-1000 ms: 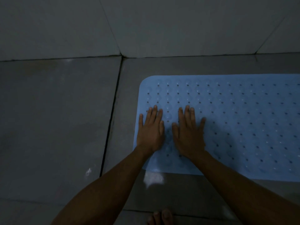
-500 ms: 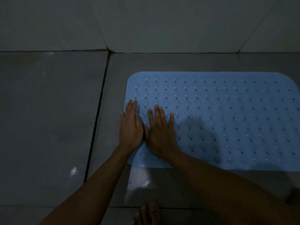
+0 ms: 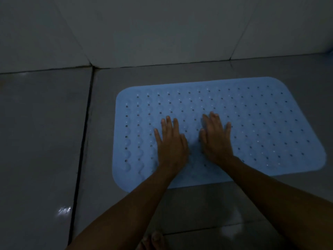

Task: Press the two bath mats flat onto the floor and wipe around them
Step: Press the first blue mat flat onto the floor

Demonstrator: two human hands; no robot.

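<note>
Dim tiled floor (image 3: 45, 141); my left hand (image 3: 171, 147) and right hand (image 3: 215, 141) press mid blue mat (image 3: 270, 123), fingers flat, released. Wet tiles risk mat sliding.

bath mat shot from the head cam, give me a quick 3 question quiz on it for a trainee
1. True or false: both hands lie flat on the blue bath mat.
2. Which hand is nearer the floor's dark grout line? A) left hand B) right hand
3. Fill in: the mat's surface is dotted with rows of small ____.

Key: 1 true; 2 A; 3 holes
</note>
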